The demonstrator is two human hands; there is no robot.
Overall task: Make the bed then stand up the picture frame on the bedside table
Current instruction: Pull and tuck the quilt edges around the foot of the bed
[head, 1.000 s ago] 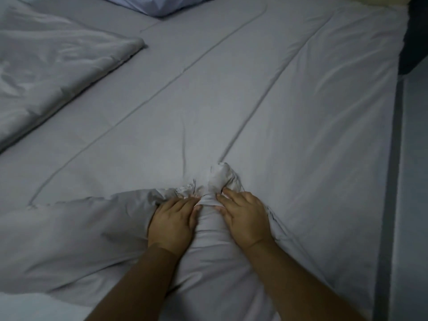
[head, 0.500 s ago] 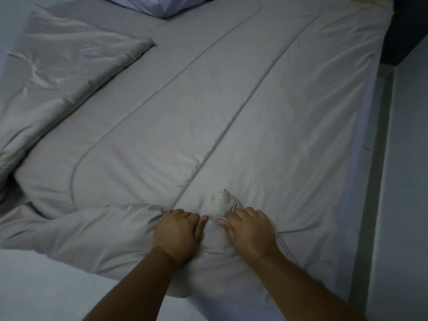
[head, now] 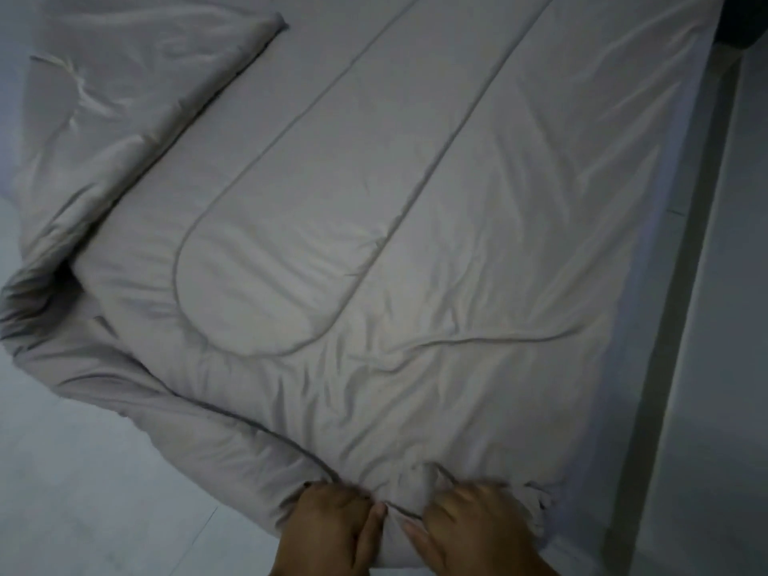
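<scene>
A grey quilted comforter (head: 415, 226) lies spread over the bed, with long stitched seams running away from me. Its left part (head: 104, 130) is folded back on itself and bunched at the left edge. My left hand (head: 332, 530) and my right hand (head: 469, 525) grip the comforter's near edge at the bottom of the view, side by side, with a bunched lump of fabric between them. The picture frame and bedside table are not in view.
Pale tiled floor (head: 83, 471) lies to the lower left of the bed. A dark strip (head: 673, 326) runs along the bed's right side, with pale floor beyond. A dark object (head: 744, 18) sits at the top right corner.
Both hands have pulled the comforter's edge toward me and down the bed. The view has backed away; the pillow at the top has left the frame and the floor on the left now shows.
</scene>
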